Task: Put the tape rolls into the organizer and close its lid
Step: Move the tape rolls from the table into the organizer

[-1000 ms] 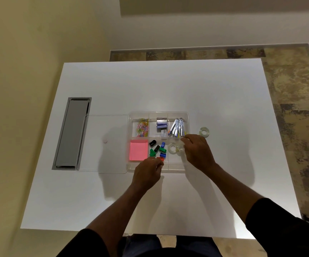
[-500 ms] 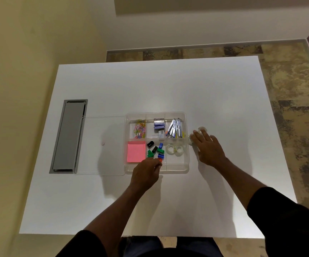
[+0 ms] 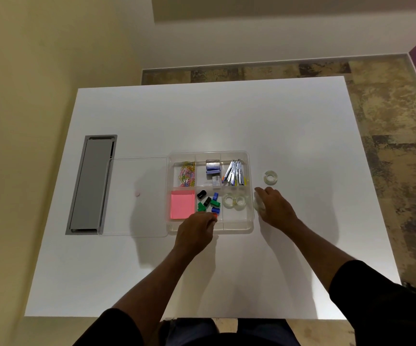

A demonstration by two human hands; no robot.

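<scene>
The clear organizer [image 3: 250, 222] sits mid-table, its transparent lid [image 3: 137, 213] lying open flat to the left. Two clear tape rolls [image 3: 228, 200] [image 3: 240, 201] lie in its front right compartment. Another tape roll [image 3: 270, 177] rests on the table to the right of the organizer. My right hand [image 3: 275, 208] is just outside the organizer's right wall, with a blurred clear tape roll [image 3: 258, 204] under its fingers. My left hand [image 3: 197, 231] is curled on the organizer's front rim.
Other compartments hold coloured paper clips [image 3: 188, 173], a pink sticky pad [image 3: 182, 204], binder clips [image 3: 208, 202], small boxes [image 3: 213, 168] and metal clips [image 3: 234, 172]. A grey hatch [image 3: 90, 183] is set into the white table [image 3: 227, 116] at the left.
My right hand left the organizer's tape compartment, reached out to the table on the right, and now sits by the right wall with a clear roll. My left hand stayed put.
</scene>
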